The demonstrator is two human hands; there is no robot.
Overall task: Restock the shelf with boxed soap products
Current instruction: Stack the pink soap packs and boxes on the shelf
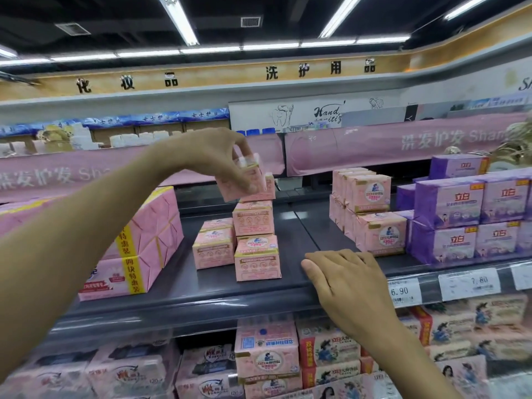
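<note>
One soap box [244, 182] pinched from above in our left hand [213, 156], tilted at top of stack [254, 223]. Top grip, we judge, leaves base free to seat. Right hand [345, 280] flat, fingers relaxed, on shelf lip [201, 300] right of stack, probably bracing us.

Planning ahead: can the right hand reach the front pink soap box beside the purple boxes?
Probably yes: the right hand rests open on the shelf edge, with nothing between it and that pink soap box.
</note>
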